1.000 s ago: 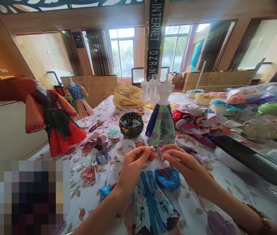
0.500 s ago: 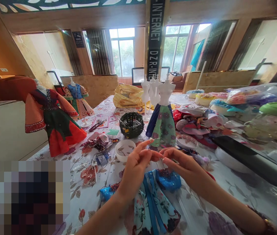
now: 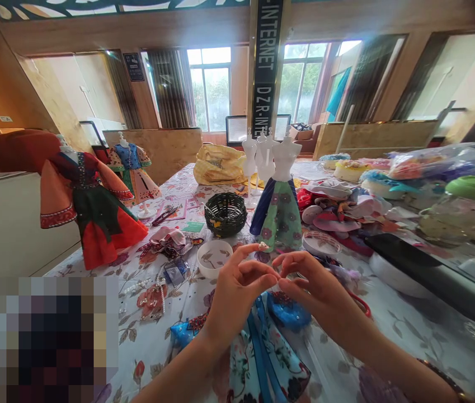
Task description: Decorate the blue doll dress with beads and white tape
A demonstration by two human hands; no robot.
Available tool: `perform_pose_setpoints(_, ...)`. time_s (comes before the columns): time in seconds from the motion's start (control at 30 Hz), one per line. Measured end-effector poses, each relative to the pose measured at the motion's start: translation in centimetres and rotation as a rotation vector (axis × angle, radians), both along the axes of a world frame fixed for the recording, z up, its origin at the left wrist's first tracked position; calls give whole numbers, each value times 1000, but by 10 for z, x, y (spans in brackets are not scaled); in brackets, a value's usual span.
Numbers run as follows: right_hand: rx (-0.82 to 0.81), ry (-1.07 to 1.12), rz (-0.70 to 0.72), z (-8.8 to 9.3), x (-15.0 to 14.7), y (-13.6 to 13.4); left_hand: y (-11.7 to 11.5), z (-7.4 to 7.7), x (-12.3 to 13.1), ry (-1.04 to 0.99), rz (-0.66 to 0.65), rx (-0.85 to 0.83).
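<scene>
Hands (image 3: 235, 294) — fingertips (image 3: 271, 278) touching; garment (image 3: 282, 354) (floral) below

left hand (image 3: 235, 288) and right hand (image 3: 313, 285) meet at fingertips (left index extended).

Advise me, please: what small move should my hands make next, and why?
Perhaps hold the left hand level: a small pale piece sits at the tip of its extended index finger and might slip, with the right hand close by.

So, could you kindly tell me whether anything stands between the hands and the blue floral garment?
Nothing visible does: the left hand and right hand are over the garment, with no other thing showing between. The hands themselves hide part of it.
</scene>
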State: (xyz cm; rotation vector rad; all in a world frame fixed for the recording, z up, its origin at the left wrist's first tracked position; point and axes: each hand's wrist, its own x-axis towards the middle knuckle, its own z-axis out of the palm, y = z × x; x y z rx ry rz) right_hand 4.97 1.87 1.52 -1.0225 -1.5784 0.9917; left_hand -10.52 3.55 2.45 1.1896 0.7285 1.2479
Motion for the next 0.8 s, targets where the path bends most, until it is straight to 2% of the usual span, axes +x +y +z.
perform_pose_setpoints(0.23, 46, -41, -62, 0, -2, -5, -3, 3, 2, 41, 35, 5)
perform_pose_setpoints(0.6, 263, -163, -203, -7, -2, -7, -11, -2, 3, 296, 190, 317)
perform_pose_setpoints(0.8, 371, -269, -286, -6, -3, -8, -12, -4, 2, 354, 221, 356)
